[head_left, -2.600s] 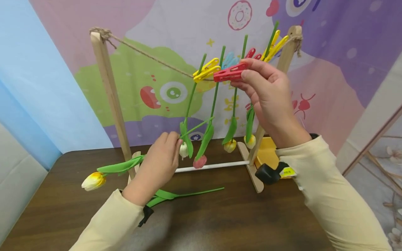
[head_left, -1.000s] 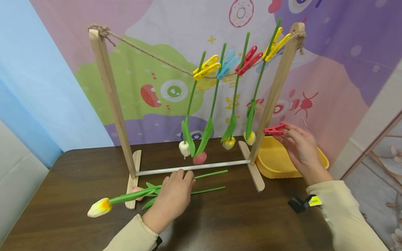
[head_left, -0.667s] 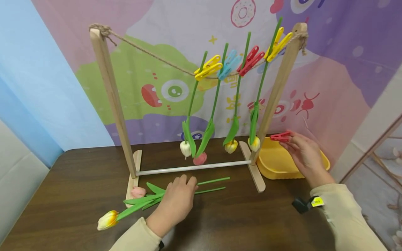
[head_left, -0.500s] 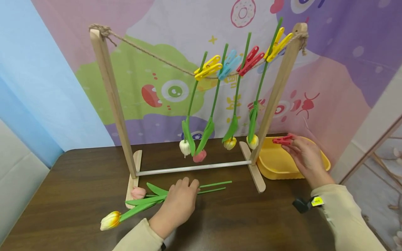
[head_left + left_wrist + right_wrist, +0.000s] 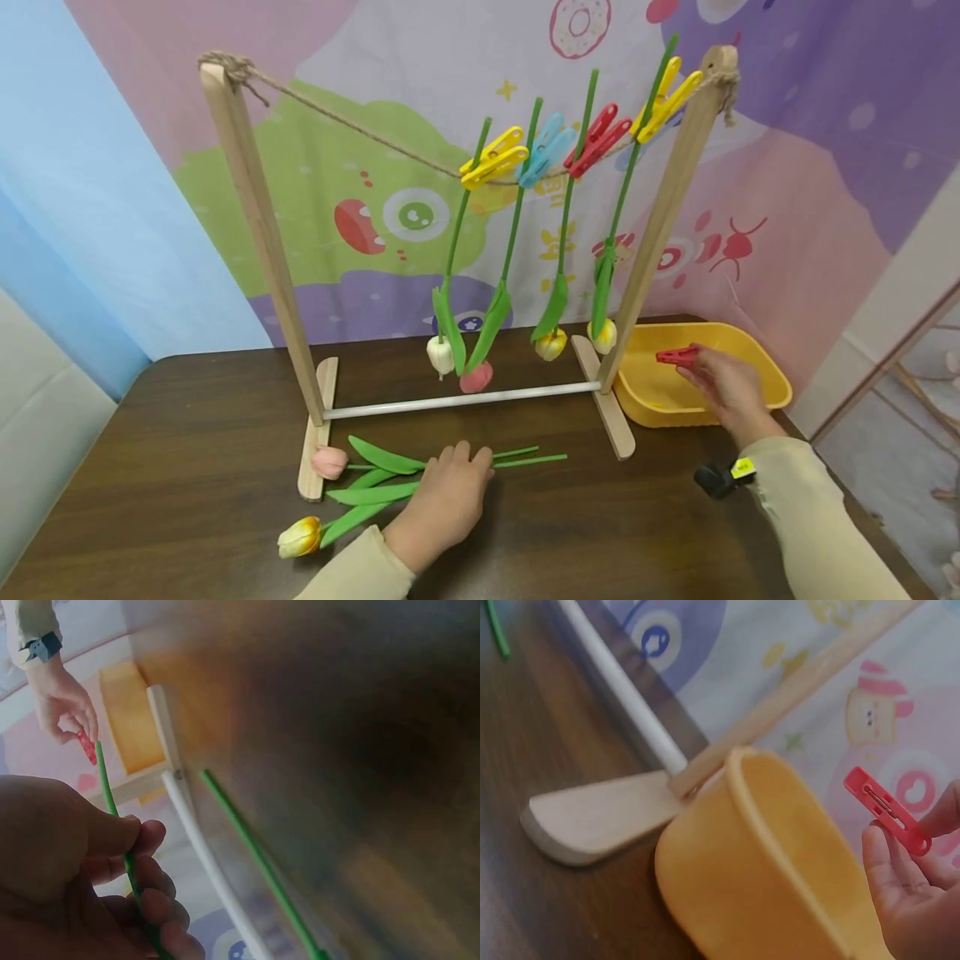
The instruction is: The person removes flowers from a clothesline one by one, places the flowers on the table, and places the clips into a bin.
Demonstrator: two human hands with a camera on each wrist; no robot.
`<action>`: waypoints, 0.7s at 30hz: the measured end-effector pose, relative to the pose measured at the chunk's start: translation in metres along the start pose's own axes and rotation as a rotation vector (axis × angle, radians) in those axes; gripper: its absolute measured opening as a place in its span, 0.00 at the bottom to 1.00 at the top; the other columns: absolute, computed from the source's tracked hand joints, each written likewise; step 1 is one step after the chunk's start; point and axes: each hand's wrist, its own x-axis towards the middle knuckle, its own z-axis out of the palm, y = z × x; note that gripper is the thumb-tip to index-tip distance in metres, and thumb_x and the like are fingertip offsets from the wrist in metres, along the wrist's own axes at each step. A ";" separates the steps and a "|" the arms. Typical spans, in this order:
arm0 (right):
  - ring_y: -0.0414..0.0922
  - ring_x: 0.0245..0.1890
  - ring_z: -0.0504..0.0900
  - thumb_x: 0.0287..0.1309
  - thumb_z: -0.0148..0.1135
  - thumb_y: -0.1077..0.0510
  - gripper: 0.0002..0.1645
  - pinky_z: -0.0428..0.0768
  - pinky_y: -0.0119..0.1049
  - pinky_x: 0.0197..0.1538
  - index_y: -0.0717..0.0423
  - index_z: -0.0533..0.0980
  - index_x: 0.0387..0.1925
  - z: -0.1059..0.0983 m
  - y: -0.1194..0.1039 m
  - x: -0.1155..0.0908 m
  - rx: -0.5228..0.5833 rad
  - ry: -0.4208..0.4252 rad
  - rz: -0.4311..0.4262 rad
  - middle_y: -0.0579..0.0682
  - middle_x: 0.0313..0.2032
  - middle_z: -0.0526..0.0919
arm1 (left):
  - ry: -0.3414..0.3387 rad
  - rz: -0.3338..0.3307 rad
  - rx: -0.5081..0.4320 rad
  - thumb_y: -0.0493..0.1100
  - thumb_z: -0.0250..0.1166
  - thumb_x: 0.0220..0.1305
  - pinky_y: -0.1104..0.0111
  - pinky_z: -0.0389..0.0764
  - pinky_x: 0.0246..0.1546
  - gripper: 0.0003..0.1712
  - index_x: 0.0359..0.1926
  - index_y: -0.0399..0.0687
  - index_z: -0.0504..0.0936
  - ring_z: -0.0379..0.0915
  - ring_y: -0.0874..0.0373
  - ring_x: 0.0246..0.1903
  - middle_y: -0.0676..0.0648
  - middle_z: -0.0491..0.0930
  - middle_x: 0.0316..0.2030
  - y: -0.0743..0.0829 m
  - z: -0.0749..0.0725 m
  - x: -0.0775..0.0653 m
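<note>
My left hand (image 5: 446, 502), low over the table in front of the rack, grips the stem of a yellow-and-white artificial tulip (image 5: 300, 537) with its bloom to the left. In the left wrist view, thumb and fingers close round that green stem (image 5: 107, 787). A pink tulip (image 5: 330, 462) lies just behind it, its bloom by the rack's left foot. Over the yellow bin (image 5: 667, 418) at the right, my right hand (image 5: 729, 385) pinches a red clothespin (image 5: 885, 810) by its handle end, between thumb and fingers. The bin's floor is partly hidden by this hand.
A wooden rack stands behind, with left post (image 5: 258, 208), right post (image 5: 667, 217) and a white crossbar (image 5: 465, 400). From its sagging rope (image 5: 352, 127) several tulips hang upside down under yellow, blue and red clothespins (image 5: 597, 142). A patterned cloth (image 5: 420, 50) hangs behind.
The right hand has come from the rope down to the bin, still holding the red clothespin. My left hand has lowered its tulip towards the table and shifted right, beside the pink tulip.
</note>
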 end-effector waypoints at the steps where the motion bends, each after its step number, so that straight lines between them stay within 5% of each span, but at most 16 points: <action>1: 0.41 0.29 0.82 0.52 0.50 0.72 0.11 0.79 0.32 0.36 0.58 0.77 0.29 -0.002 0.001 0.002 -0.001 0.007 0.010 0.48 0.27 0.81 | -0.012 -0.002 -0.006 0.45 0.55 0.59 0.66 0.60 0.18 0.08 0.28 0.47 0.69 0.66 0.53 0.22 0.47 0.68 0.22 0.000 0.002 0.000; 6: 0.40 0.26 0.82 0.52 0.50 0.73 0.14 0.79 0.31 0.34 0.56 0.78 0.25 -0.007 0.010 0.012 -0.083 0.011 0.015 0.47 0.25 0.82 | -0.063 -0.010 -0.027 0.45 0.55 0.60 0.66 0.61 0.19 0.06 0.30 0.47 0.70 0.66 0.53 0.24 0.48 0.68 0.23 0.001 0.009 -0.001; 9: 0.37 0.26 0.82 0.54 0.52 0.68 0.08 0.78 0.29 0.36 0.59 0.76 0.35 -0.006 0.014 0.018 -0.254 0.013 0.015 0.43 0.24 0.82 | -0.080 -0.010 -0.024 0.45 0.55 0.59 0.65 0.63 0.21 0.06 0.30 0.48 0.71 0.67 0.53 0.25 0.47 0.69 0.24 0.000 0.012 -0.002; 14: 0.32 0.25 0.80 0.56 0.50 0.64 0.29 0.78 0.26 0.36 0.75 0.57 0.57 -0.004 0.019 0.027 -0.553 0.002 0.003 0.37 0.22 0.78 | -0.065 0.000 0.009 0.45 0.56 0.58 0.63 0.66 0.21 0.06 0.30 0.47 0.71 0.69 0.52 0.27 0.46 0.70 0.25 0.001 0.018 -0.004; 21: 0.33 0.29 0.80 0.59 0.48 0.61 0.29 0.75 0.35 0.45 0.79 0.58 0.55 -0.005 0.022 0.037 -0.843 -0.046 0.032 0.41 0.27 0.77 | -0.087 -0.012 0.012 0.44 0.57 0.57 0.61 0.68 0.23 0.06 0.31 0.46 0.73 0.70 0.51 0.29 0.45 0.71 0.27 0.004 0.022 -0.004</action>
